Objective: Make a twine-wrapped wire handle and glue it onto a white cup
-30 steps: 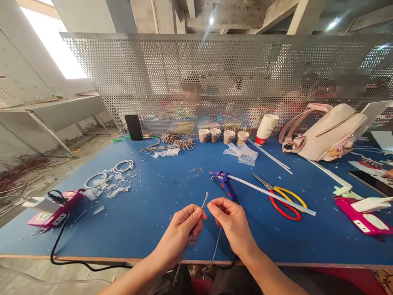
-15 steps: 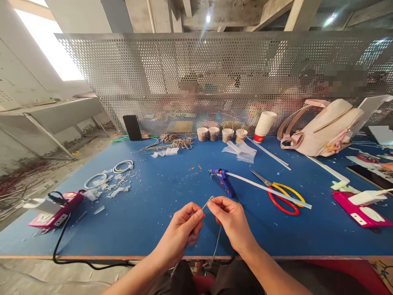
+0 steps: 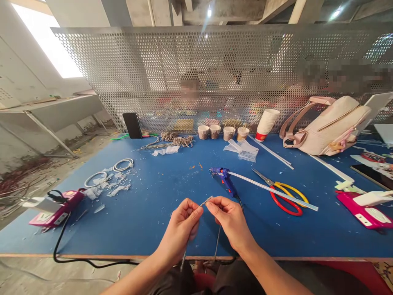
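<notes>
Cord [image 3: 205, 201] sits pinched between the fingertips of my left hand [image 3: 183, 221] and right hand [image 3: 229, 218], above the counter [image 3: 135, 213]; likely light and limp, best gripped near its twisted end

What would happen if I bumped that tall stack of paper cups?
The stack of cups would probably tip over easily, because it is tall, narrow and already leaning. It looks light, since the cups seem to be thin paper. Once down, it might roll, as the cups are round.
</notes>
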Demonstrator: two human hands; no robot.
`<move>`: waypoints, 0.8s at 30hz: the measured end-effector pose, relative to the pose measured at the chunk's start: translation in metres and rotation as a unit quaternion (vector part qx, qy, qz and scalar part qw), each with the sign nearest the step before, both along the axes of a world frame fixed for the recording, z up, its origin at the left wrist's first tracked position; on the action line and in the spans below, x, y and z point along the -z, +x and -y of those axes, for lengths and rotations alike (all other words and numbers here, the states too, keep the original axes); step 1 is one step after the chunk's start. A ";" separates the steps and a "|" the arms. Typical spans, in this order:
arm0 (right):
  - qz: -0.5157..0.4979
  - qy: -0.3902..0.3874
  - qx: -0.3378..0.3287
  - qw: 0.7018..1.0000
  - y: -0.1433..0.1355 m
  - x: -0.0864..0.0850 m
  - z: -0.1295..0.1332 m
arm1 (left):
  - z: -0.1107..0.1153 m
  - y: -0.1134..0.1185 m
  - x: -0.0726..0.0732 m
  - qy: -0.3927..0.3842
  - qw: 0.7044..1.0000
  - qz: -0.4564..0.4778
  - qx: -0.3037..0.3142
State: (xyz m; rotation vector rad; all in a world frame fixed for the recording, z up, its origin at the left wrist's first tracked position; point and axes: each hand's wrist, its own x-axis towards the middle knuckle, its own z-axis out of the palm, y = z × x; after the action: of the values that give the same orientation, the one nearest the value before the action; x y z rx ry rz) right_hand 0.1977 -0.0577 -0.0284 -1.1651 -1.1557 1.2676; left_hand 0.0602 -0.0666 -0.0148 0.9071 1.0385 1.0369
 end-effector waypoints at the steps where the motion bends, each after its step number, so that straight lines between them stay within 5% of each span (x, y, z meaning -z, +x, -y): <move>1: 0.002 0.000 0.000 1.000 0.000 0.000 0.000 | 0.000 0.000 0.000 0.001 1.000 0.002 0.000; 15: 0.016 -0.001 0.006 1.000 0.003 0.002 -0.001 | 0.000 -0.004 0.004 -0.026 0.998 0.025 0.049; 24: 0.005 0.001 0.005 1.000 0.005 0.008 -0.002 | 0.001 -0.003 0.002 -0.009 1.000 -0.004 0.018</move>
State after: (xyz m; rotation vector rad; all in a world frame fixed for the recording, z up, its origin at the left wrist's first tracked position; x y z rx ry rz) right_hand 0.2030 -0.0560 -0.0368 -1.1759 -1.1563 1.2540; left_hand 0.0570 -0.0679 -0.0164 0.9139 1.0330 0.9934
